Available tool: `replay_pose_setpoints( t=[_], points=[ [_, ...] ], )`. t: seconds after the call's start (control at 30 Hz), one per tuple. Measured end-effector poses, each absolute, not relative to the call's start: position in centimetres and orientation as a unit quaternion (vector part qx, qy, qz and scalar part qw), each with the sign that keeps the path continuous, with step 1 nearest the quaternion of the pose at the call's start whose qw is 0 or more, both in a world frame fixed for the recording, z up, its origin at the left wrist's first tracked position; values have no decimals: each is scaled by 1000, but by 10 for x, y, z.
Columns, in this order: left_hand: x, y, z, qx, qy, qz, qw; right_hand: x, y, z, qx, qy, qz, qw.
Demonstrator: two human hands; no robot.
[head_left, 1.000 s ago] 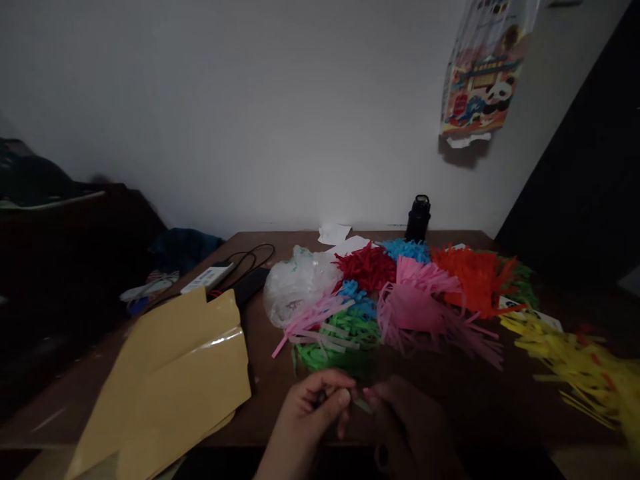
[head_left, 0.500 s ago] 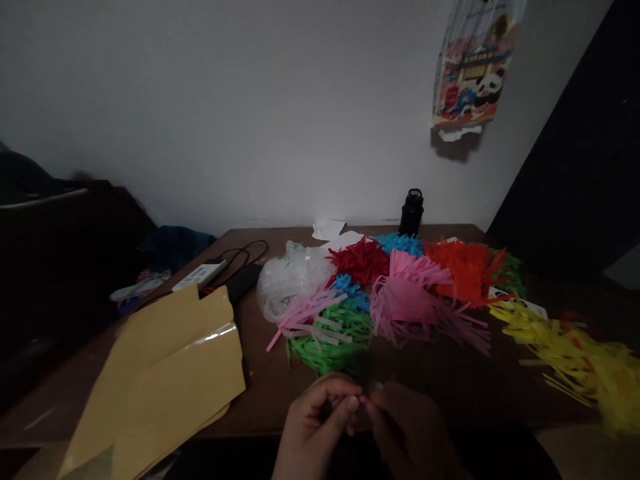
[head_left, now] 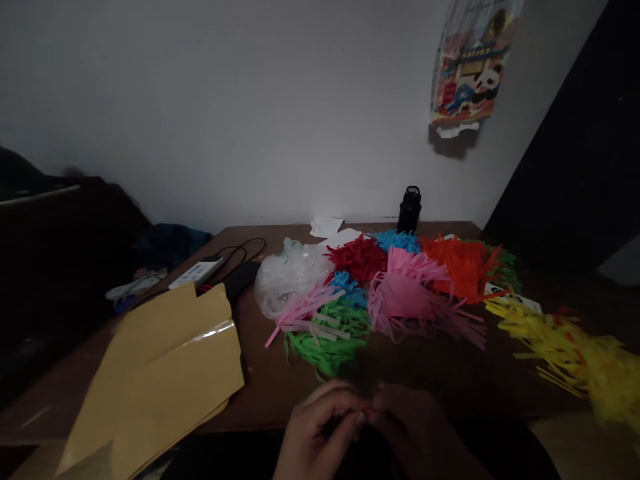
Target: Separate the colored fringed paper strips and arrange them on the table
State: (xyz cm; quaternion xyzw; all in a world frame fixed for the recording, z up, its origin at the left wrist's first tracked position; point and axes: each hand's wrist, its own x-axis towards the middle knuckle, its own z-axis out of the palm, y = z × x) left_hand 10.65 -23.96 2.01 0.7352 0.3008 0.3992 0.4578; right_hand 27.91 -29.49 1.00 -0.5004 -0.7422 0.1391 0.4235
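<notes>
My left hand (head_left: 325, 427) is at the table's front edge, thumb and index finger pinched. Its fingertips meet those of my right hand (head_left: 407, 423), which is also closed in a pinch and lies in deep shadow. A tiny pinkish bit shows where the tips meet, too small and dark to name. Just beyond the hands lies a heap of green paper fringe (head_left: 327, 353), with pale pink strips (head_left: 313, 307) across it. To its right spreads a larger pink paper fringe (head_left: 407, 297).
Tan envelopes (head_left: 185, 360) overlap the table's left front edge. Behind lie a clear plastic bag (head_left: 290, 273), red fringe (head_left: 357, 259), blue fringe (head_left: 395, 241) and orange fringe (head_left: 463, 267). Yellow fringe (head_left: 575, 360) is at the right. A black bottle (head_left: 409, 212) stands by the wall.
Both hands have shifted slightly lower in view, and their fingertips press closer together, so the pinkish bit shows less. The whole view has tilted a little; objects on the table stay put.
</notes>
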Motion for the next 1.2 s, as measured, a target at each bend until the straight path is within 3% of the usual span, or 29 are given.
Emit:
replay_pose_setpoints(
  t=[0.1,0.23,0.33,0.43,0.57,0.63,0.7,0.93,1.03,1.2],
  points=[
    [106,-238,21,732,307,396,462,280,-296,6,-522,-706,177,444],
    [109,-239,14,702,342,388,489,278,-296,6,-496,-740,-14,454],
    [110,-240,10,700,344,380,497,278,-296,5,-482,-743,-38,464],
    [111,-238,9,710,340,375,490,279,-297,0,-511,-716,91,467],
    [110,-237,9,705,329,348,523,280,-298,-7,-552,-588,371,459],
    [110,-237,8,681,332,335,561,279,-297,-8,-554,-557,419,454],
    [110,-236,6,638,346,327,605,278,-296,-9,-565,-588,360,454],
    [116,-231,-7,510,380,329,698,281,-295,-6,-470,-753,-39,458],
    [117,-232,-6,491,393,316,711,283,-295,-2,-448,-766,-86,453],
    [118,-233,-7,488,390,321,712,284,-297,-12,-451,-782,-49,429]
  ],
)
